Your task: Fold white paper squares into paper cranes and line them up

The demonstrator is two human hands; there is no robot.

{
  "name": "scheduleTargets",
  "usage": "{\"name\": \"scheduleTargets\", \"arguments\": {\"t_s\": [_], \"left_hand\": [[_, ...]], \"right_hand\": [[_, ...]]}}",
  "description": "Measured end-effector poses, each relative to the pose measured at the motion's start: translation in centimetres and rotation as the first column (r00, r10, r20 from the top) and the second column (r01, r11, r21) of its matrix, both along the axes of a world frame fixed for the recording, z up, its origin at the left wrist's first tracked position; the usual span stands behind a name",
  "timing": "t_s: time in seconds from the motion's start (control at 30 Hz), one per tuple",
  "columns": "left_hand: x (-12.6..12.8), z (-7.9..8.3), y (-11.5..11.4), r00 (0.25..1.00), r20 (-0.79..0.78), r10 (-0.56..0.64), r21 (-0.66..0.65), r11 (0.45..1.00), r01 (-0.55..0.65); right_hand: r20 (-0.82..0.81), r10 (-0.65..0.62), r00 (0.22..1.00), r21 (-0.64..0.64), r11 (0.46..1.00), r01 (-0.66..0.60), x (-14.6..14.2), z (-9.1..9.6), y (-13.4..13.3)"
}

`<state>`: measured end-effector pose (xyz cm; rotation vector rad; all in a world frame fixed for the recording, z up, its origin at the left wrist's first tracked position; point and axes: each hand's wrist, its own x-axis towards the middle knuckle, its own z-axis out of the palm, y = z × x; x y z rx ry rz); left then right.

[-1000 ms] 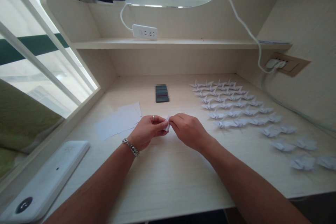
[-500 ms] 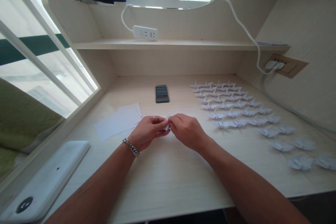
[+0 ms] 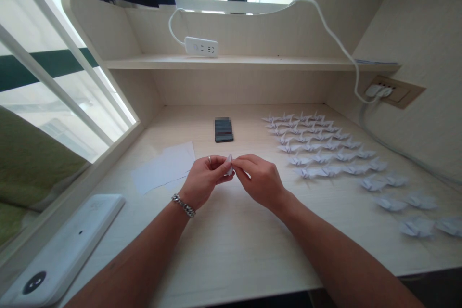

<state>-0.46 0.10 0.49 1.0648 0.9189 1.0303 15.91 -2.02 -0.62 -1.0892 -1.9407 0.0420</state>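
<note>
Folded paper [image 3: 229,164], small and white, is pinched between both hands just above the middle of the desk [image 3: 231,245]. The left hand [image 3: 202,180] closes thumb and fingers on one side of it, and the right hand [image 3: 258,180] nips the other side. Just beyond, to the left, lie loose white sheets [image 3: 162,168], then a dark phone [image 3: 224,130]. Rows of paper cranes [image 3: 325,149] spread out to the right. A power strip [image 3: 201,46] rests on the shelf [image 3: 270,61] at the back.

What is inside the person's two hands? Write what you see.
A small folded white paper, pinched between the left hand and the right hand. Only its tip shows; the hands cover the rest, so its full shape cannot be seen.
</note>
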Motion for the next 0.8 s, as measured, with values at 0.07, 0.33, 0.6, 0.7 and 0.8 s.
{"name": "scheduleTargets", "arguments": {"t_s": [0.07,0.33,0.6,0.7,0.8], "left_hand": [[0.1,-0.07,-0.09,1.0,-0.013,0.02,0.04,0.999,-0.019],[0.35,-0.08,-0.35,0.998,-0.019,0.066,0.125,0.99,-0.063],[0.47,-0.27,-0.35,0.998,-0.031,0.058,0.145,0.988,-0.053],[0.54,-0.12,-0.42,0.997,-0.042,0.062,0.147,0.988,-0.056],[0.51,0.2,-0.5,0.997,-0.039,0.064,0.135,0.989,-0.059]], "right_hand": [[-0.126,-0.012,0.992,-0.073,0.997,0.003,-0.27,0.12,-0.09],[-0.354,-0.045,0.934,-0.239,0.97,-0.044,-0.62,0.62,-0.2],[-0.263,-0.052,0.963,-0.226,0.974,-0.009,-0.66,0.64,-0.28],[-0.196,-0.044,0.98,-0.21,0.978,0.002,-0.72,0.63,-0.51],[-0.237,-0.026,0.971,-0.235,0.971,-0.031,-0.73,0.68,-0.53]]}}
